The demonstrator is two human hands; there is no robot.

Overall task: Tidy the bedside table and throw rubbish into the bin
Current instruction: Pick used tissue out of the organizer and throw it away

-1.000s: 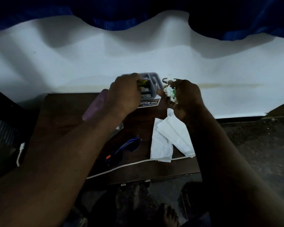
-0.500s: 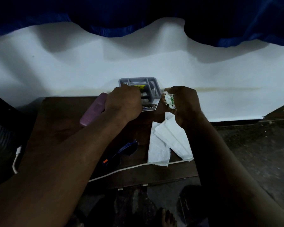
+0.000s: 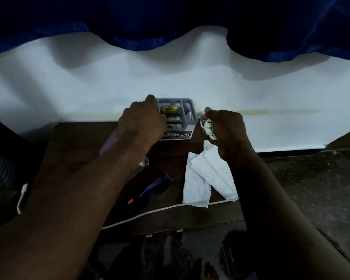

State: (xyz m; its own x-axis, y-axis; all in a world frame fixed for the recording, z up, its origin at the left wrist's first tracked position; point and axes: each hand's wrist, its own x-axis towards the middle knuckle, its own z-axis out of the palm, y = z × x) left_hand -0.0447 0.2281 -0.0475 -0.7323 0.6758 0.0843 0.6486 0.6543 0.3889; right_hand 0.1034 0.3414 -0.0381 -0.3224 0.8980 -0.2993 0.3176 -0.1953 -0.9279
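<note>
The right hand (image 3: 226,130) is curling its fingers (image 3: 211,115) tightly around a crumpled wad of rubbish (image 3: 209,129) — white paper with a green patch showing — and is holding it just above the back right part of the dark wooden table (image 3: 79,138). The left hand (image 3: 141,123) is reaching into the left side of a grey compartment tray (image 3: 190,110) at the back of the table, against the white sheet; its fingers are bending down into the tray, but whether they are gripping anything there I cannot tell, since the back of the hand is hiding them. A yellow label is showing in one compartment, and a card reading OPEL (image 3: 182,135) is lying under the tray's front edge. A pinkish-purple object (image 3: 109,142) is lying partly hidden beneath the left wrist. Just below the right hand, white tissues (image 3: 206,178) are lying unfolded and overlapping on the table, near its front edge. Beside them, dark blue-framed glasses (image 3: 150,188) are resting, and a white cable (image 3: 160,210) is running along the front edge — passing under the tissues' lower corner.
</note>
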